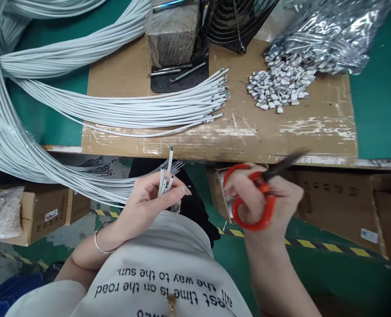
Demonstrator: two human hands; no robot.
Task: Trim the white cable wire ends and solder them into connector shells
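Observation:
My left hand (156,191) is closed around the ends of several white cables (169,165), just in front of the table's edge. Dark or coloured tips show at the cut ends, and one cable sticks up higher than the others. To the right, my right hand (264,198) grips a pair of red-handled scissors (261,222) with fingers through the loops. The dark blades point up and to the right, a little blurred, and touch no cable. A fanned bundle of white cables (132,110) lies on the cardboard, ends facing right.
Small white connectors (281,83) are heaped beside a shiny plastic bag (341,35). Behind the cables stand a wrapped block (172,35), thin metal rods (172,70) and a black fan (238,22). Thick cable coils (4,110) hang over the left edge. Cardboard boxes (334,202) stand below.

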